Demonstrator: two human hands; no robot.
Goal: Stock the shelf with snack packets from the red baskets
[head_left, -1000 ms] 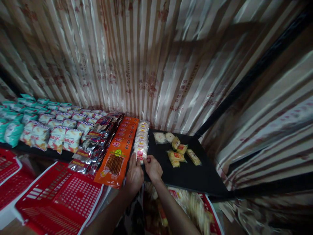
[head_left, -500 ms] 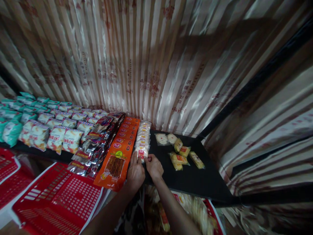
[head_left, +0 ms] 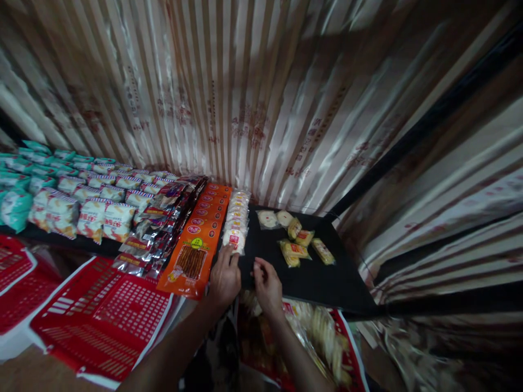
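A row of white round wrapped crackers (head_left: 237,218) lies on the black shelf (head_left: 294,283), running from the curtain to the front. My left hand (head_left: 225,276) rests at the front end of this row, fingers stretched out, tips at the lowest packet. To its right, my right hand (head_left: 268,286) hovers over the shelf edge with curled fingers. Nothing shows in it, and a gap is visible between thumb and fingers. Left of the row lies a long orange snack packet (head_left: 200,239). Farther right are two flat white packets (head_left: 268,219) and several yellow wrapped snacks (head_left: 295,250).
Silvery-red packets (head_left: 159,228), white bags (head_left: 118,220) and green bags (head_left: 16,209) fill the shelf's left. Below stand a red basket (head_left: 106,321) and another red basket (head_left: 349,348) holding packets. A striped curtain (head_left: 204,98) and a dark slanted bar (head_left: 392,147) stand behind.
My right hand has come away from the front white packet, moving right and toward me. My left hand has shifted slightly back, its fingers still near the row's end. The view has tilted slightly.
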